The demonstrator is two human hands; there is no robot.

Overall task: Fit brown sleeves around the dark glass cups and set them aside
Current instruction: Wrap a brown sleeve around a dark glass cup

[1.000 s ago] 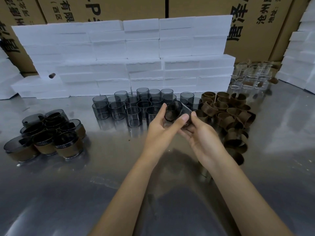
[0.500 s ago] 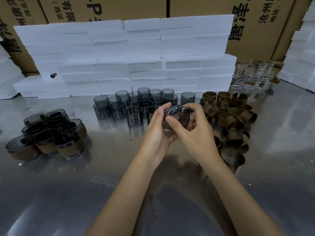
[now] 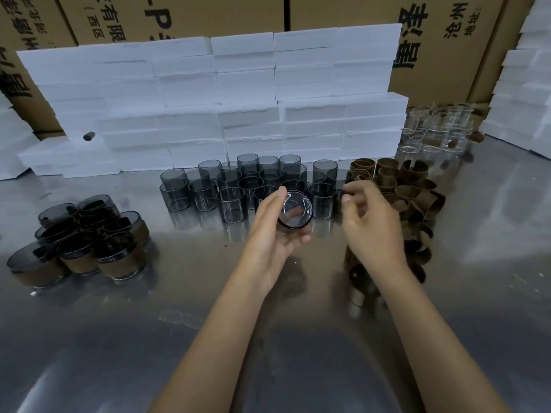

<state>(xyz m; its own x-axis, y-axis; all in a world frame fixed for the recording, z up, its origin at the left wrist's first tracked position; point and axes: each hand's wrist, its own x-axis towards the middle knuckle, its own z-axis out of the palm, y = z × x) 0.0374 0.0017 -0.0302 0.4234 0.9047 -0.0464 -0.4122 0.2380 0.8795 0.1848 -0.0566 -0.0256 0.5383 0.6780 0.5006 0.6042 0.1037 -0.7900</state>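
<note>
My left hand (image 3: pixel 272 234) grips a dark glass cup (image 3: pixel 295 210) above the table, its round base turned toward me; whether a sleeve is on it is hidden by my fingers. My right hand (image 3: pixel 371 225) hovers just right of the cup, fingers loosely curled and apart, holding nothing. Behind my hands stand several bare dark glass cups (image 3: pixel 235 186) in rows. A heap of brown sleeves (image 3: pixel 408 198) lies to the right, partly behind my right hand. At the left sits a cluster of sleeved cups (image 3: pixel 89 248).
White foam blocks (image 3: pixel 226 99) are stacked along the back, with more at the far right (image 3: pixel 524 84). Cardboard boxes (image 3: pixel 447 31) rise behind them. Clear glass beakers (image 3: pixel 435 129) stand at the back right. The steel table (image 3: pixel 149 338) stretches toward me.
My right hand has let go of the cup and moved off to the right. The cup stays in my left hand, now turned base toward me.
</note>
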